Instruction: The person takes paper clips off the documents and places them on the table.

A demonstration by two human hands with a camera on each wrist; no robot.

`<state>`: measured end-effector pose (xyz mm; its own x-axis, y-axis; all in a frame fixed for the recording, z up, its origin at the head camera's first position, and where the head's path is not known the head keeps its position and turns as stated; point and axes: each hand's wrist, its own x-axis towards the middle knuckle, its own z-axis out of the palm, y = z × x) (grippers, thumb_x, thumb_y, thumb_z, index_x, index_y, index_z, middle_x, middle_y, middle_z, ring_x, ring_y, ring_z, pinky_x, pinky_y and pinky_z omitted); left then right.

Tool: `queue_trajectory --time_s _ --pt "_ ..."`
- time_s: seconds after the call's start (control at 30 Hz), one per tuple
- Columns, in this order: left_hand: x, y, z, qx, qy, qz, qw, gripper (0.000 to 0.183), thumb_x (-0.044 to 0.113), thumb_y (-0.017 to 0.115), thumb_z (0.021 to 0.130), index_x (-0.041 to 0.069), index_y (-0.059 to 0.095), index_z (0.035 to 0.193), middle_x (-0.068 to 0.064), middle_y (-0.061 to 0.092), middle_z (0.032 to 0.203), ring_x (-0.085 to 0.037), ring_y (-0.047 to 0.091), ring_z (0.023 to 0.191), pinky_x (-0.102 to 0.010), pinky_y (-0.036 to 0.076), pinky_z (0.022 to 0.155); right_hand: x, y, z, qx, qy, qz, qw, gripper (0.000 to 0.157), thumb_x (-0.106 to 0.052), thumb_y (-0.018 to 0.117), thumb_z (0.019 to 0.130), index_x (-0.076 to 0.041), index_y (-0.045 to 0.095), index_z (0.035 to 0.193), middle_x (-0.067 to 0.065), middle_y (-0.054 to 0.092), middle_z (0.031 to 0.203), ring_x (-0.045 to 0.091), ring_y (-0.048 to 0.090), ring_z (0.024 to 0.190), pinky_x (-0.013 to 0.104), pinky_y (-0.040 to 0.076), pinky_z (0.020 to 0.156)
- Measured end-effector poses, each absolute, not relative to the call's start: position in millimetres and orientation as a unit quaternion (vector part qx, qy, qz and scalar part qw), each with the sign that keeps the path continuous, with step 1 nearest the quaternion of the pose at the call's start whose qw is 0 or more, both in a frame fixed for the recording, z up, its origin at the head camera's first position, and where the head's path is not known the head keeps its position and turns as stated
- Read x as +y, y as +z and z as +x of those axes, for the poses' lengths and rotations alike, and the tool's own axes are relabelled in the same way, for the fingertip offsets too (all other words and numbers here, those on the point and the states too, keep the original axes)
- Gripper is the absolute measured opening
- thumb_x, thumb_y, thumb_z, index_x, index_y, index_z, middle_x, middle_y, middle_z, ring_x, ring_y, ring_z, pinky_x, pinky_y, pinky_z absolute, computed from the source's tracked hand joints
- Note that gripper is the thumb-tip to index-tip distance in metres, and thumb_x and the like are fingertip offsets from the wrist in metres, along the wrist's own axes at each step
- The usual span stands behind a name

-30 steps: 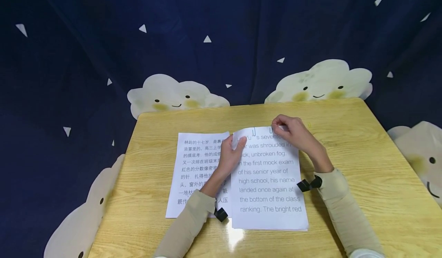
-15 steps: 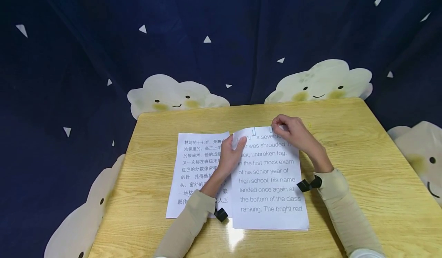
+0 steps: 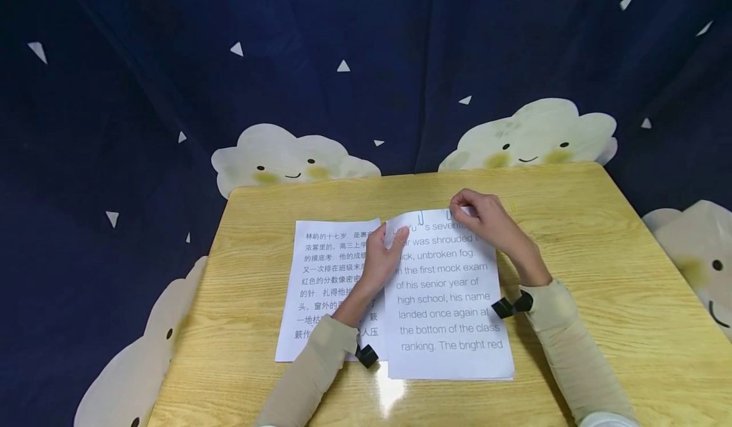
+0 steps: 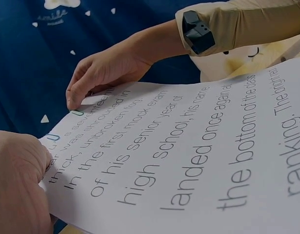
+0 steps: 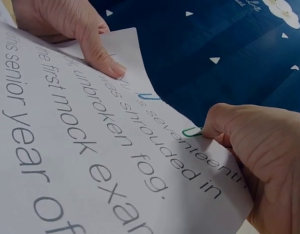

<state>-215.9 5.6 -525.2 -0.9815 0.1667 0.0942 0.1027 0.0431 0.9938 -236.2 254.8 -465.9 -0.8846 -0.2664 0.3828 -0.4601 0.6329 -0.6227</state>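
Observation:
My left hand point(image 3: 382, 258) grips the upper left edge of the white sheets with English print point(image 3: 446, 300), thumb on top and fingers beneath. In the right wrist view, a blue paper clip point(image 5: 149, 96) sits on the top edge between my hands. To its right is a green paper clip point(image 5: 191, 132), also on that edge. My right hand point(image 3: 486, 220) pinches the green clip's outer end at the paper's edge. The sheets bow up toward their top, and a second layer shows along the lower edge.
Paper with Chinese print point(image 3: 320, 281) lies on the wooden table point(image 3: 595, 274) to the left, partly under my left forearm and the English sheets. A small yellow item point(image 3: 513, 208) lies beyond my right hand. A dark blue curtain point(image 3: 320, 46) with clouds hangs behind the table.
The lower end of the English sheets has shifted slightly to the right. Both hands keep their places at the top of the paper.

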Motion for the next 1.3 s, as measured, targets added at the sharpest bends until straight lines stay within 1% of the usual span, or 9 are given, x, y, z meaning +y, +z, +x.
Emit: queue_trajectory --time_s 0.13,0.57,0.7,1.0,1.17,1.3 --pt "6.3 -525.5 -215.8 0.720 0.687 0.094 0.020 0.036 0.036 0.063 0.106 0.009 0.069 0.128 -0.007 0.074 0.081 -0.018 0.071 0.063 -0.030 0.062 0.063 254.5 -465.8 -235.8 -0.894 0.377 0.203 0.132 0.006 -0.009 0.066 0.101 -0.006 0.069 0.098 0.006 0.070 0.089 0.020 0.058 0.079 0.017 0.041 0.071" --pt "5.9 -525.1 -215.5 0.722 0.685 0.094 0.012 0.034 0.033 0.064 0.105 0.007 0.069 0.128 -0.007 0.073 0.079 -0.016 0.070 0.062 -0.030 0.061 0.062 253.2 -466.1 -236.2 -0.893 0.376 0.204 0.138 0.005 -0.009 0.066 0.101 -0.006 0.069 0.098 0.005 0.070 0.089 0.020 0.057 0.080 0.018 0.040 0.072" --pt "6.1 -524.0 -214.9 0.719 0.688 0.093 0.013 0.035 0.033 0.064 0.105 0.006 0.069 0.127 -0.009 0.073 0.080 -0.016 0.070 0.062 -0.029 0.061 0.062 253.1 -466.9 -236.2 -0.893 0.378 0.200 0.141 0.005 -0.009 0.066 0.100 -0.007 0.069 0.098 0.005 0.069 0.089 0.020 0.056 0.078 0.019 0.039 0.069" --pt "7.2 -521.9 -214.1 0.721 0.688 0.084 0.014 0.034 0.031 0.065 0.105 0.006 0.069 0.128 -0.016 0.074 0.084 -0.021 0.071 0.063 -0.029 0.060 0.061 252.8 -468.1 -236.3 -0.890 0.384 0.202 0.141 0.004 -0.009 0.065 0.101 -0.007 0.067 0.099 0.005 0.068 0.088 0.019 0.054 0.075 0.020 0.037 0.065" --pt "6.9 -522.6 -214.7 0.725 0.684 0.081 0.014 0.034 0.034 0.064 0.105 0.007 0.069 0.126 -0.012 0.074 0.082 -0.017 0.069 0.062 -0.027 0.059 0.061 252.1 -467.4 -236.4 -0.889 0.383 0.205 0.144 0.004 -0.008 0.065 0.101 -0.006 0.067 0.099 0.005 0.067 0.087 0.019 0.052 0.073 0.021 0.037 0.063" --pt "6.6 -523.6 -214.9 0.726 0.682 0.086 0.010 0.036 0.036 0.064 0.105 0.007 0.069 0.126 -0.009 0.074 0.080 -0.016 0.070 0.060 -0.029 0.060 0.060 251.6 -466.6 -236.2 -0.889 0.386 0.202 0.144 0.004 -0.008 0.065 0.100 -0.006 0.067 0.098 0.005 0.068 0.087 0.018 0.053 0.074 0.020 0.037 0.064"
